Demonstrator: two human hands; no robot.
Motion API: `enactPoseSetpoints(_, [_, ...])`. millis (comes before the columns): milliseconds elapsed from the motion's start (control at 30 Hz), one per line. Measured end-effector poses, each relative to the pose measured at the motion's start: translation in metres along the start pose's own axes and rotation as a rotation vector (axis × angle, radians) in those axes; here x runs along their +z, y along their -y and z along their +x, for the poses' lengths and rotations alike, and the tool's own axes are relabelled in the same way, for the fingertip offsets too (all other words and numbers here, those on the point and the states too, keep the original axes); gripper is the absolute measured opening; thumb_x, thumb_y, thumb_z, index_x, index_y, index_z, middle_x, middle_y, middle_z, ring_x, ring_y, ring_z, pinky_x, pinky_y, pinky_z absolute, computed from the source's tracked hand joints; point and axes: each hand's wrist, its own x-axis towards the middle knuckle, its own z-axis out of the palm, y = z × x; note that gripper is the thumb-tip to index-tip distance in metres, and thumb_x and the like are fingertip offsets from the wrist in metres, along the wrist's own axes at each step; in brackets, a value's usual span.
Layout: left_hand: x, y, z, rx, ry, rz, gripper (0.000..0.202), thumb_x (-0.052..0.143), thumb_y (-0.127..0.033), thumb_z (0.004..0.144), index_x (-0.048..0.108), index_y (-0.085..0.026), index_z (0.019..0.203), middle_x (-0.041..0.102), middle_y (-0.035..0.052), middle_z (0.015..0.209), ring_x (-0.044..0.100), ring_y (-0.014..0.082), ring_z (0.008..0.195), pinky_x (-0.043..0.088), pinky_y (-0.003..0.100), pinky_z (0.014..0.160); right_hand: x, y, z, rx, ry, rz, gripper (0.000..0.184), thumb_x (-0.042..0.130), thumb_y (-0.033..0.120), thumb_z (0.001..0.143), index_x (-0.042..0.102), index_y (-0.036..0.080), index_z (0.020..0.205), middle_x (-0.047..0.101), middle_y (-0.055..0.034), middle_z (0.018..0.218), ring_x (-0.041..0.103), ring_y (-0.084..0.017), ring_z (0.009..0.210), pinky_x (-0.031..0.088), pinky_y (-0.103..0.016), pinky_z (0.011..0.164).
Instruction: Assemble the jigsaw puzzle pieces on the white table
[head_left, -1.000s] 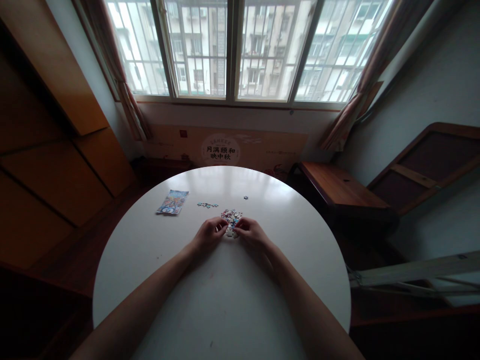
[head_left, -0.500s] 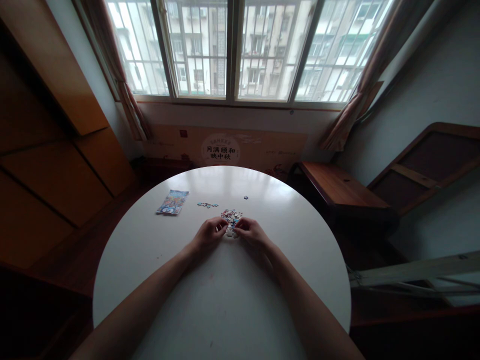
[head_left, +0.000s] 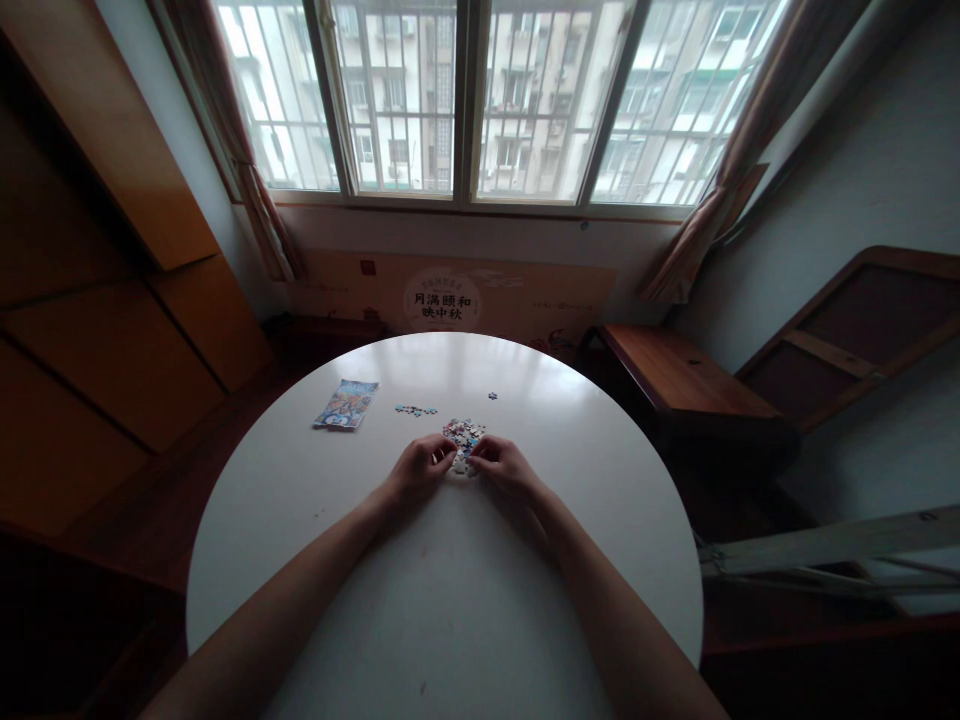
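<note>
A small heap of jigsaw puzzle pieces [head_left: 464, 434] lies on the white round table [head_left: 450, 600], some coloured side up and others showing pale backs. From its left side my left hand [head_left: 424, 459] reaches in, thumb and fingers pinched together at the edge of the heap. Opposite it, my right hand [head_left: 502, 461] is closed in a similar pinch, its fingertips at the right edge of the pieces. Whatever is between the fingertips of either hand is too small to make out. The two hands are a short gap apart, with pieces showing between them.
A short joined strip of puzzle pieces [head_left: 416, 410] lies beyond my left hand. One loose piece [head_left: 493, 396] sits farther back. A colourful picture packet [head_left: 347, 405] rests at the left of the table. A wooden bench [head_left: 682, 370] stands off the right edge.
Both hands stay almost still at the heap, fingers pinched. The view has shifted very slightly; nothing else visibly moves.
</note>
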Motion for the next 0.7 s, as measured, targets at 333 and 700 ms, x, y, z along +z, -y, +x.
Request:
enactPoseSetpoints(333, [-0.0004,-0.0015,-0.0001,0.007,-0.001,0.002,0.014,0.053,-0.022,0.080,0.065,-0.014,0.080,0.063,0.0013,0.071,0.054,0.0094,0.060,0.043,0.020,0.057,0.0001,-0.0025,0.0003,0.004,0.004,-0.003,0.016,0.065,0.030,0.070,0.060,0.015,0.071,0.062,-0.0012,0.059,0.055,-0.013,0.055,0.041,-0.022,0.051])
enactPoseSetpoints(700, [-0.0006,-0.0018,0.0004,0.005,0.004,0.013,0.014,0.054,-0.021,0.079,0.065,-0.014,0.080,0.063,0.0016,0.071,0.053,0.0092,0.059,0.043,0.019,0.056,-0.0009,0.0008,0.0001,-0.006,0.008,-0.032,0.013,0.064,0.027,0.070,0.059,0.015,0.070,0.060,0.0003,0.058,0.051,-0.011,0.052,0.036,-0.020,0.049])
